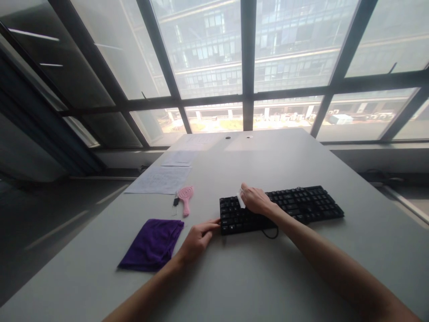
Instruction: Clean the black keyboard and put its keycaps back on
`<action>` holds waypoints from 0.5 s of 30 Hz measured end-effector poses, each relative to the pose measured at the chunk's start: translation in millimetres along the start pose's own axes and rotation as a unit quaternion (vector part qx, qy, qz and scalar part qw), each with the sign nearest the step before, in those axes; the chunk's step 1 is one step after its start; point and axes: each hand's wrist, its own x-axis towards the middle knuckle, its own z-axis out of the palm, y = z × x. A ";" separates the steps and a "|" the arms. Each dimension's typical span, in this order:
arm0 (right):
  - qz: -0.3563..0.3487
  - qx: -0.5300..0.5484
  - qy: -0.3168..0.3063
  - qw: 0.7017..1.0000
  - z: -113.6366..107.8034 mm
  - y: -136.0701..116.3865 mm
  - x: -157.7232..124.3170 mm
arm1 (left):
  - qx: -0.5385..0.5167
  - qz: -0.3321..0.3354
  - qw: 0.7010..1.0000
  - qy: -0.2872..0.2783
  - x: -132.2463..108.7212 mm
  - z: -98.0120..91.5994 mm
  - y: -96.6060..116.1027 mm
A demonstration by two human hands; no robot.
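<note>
A black keyboard (301, 203) lies across the grey table (254, 277). My right hand (256, 200) rests over the keyboard's left half, fingers closed on a small white object (240, 199) pressed against the keys. My left hand (197, 239) lies on the table with its fingertips touching the keyboard's left front corner. The keyboard's black cable loops out from under my right wrist.
A folded purple cloth (152, 244) lies left of my left hand. A pink round brush (185, 197) and a small dark item (175, 202) sit behind it. Paper sheets (159, 180) lie at the far left. Large windows stand beyond the table's far edge.
</note>
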 end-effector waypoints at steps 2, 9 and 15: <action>0.005 0.006 0.009 1.000 5.4 -4.0 3.5 | -0.062 -0.061 0.994 0.065 2.3 -3.7 -0.4; 0.073 0.050 0.124 0.988 -32.0 36.2 -7.2 | 0.024 -0.029 0.994 0.101 0.9 20.6 6.8; 0.220 0.134 0.329 0.908 -84.1 180.5 -84.5 | 0.028 -0.021 0.995 0.092 9.1 32.0 -1.4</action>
